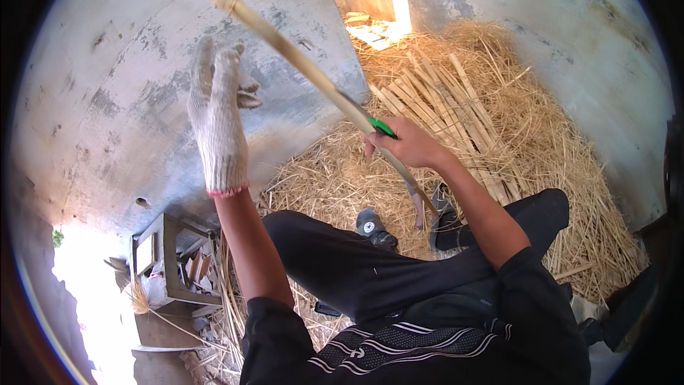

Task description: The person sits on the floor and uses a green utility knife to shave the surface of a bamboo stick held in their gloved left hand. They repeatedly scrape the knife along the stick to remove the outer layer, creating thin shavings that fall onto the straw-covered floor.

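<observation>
My left hand (pixel 218 103), in a whitish knitted glove with a pink-red cuff, is raised to the left of a long bamboo strip (pixel 296 62). Its fingers point up, and nothing is in it. The strip slants from the upper left down past my right hand (pixel 407 144), curving toward my feet. Bare and closed, the right hand grips the strip together with a green-handled tool (pixel 383 127). A thin dark edge beside the strip looks like a knife blade, though I cannot make it out fully.
Several split bamboo slats (pixel 449 110) lie in a heap of shavings (pixel 548 150) to the right. Behind stands a worn grey wall (pixel 135 93). A wooden stool-like frame (pixel 167 264) with scraps inside is at the lower left. My bent legs (pixel 399 278) and a dark shoe (pixel 447 228) are below.
</observation>
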Demonstrator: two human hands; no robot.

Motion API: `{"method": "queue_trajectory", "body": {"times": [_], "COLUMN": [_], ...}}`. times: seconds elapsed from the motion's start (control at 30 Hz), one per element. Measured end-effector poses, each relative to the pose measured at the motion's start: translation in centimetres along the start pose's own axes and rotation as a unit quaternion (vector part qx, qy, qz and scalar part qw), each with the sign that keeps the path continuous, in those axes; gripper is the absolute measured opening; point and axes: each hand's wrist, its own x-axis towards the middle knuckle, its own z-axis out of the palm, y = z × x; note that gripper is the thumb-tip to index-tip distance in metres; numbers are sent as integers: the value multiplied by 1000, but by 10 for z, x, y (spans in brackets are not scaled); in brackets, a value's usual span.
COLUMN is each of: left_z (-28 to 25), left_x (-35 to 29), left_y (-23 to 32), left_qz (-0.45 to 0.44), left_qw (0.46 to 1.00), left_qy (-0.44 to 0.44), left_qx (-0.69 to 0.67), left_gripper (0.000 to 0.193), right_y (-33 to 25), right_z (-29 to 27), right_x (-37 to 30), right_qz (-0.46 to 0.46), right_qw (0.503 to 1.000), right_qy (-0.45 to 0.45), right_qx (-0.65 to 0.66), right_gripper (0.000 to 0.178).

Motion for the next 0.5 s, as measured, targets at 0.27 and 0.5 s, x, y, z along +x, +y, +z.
{"method": "queue_trajectory", "body": {"times": [0.27, 0.5], "left_z": [-62, -61], "left_x": [33, -1], "left_y": [16, 33], "left_qz": [80, 159], "left_qw": [995, 952], "left_qy": [59, 258], "left_qx": [11, -44], "left_gripper": [63, 31], "right_y": [33, 65], "right_z": [31, 60], "right_x": [18, 28], "right_qz": [6, -99], "right_qw": [998, 982], "right_qy": [-16, 152], "right_qx": [-54, -52], "right_gripper": [17, 24]}}
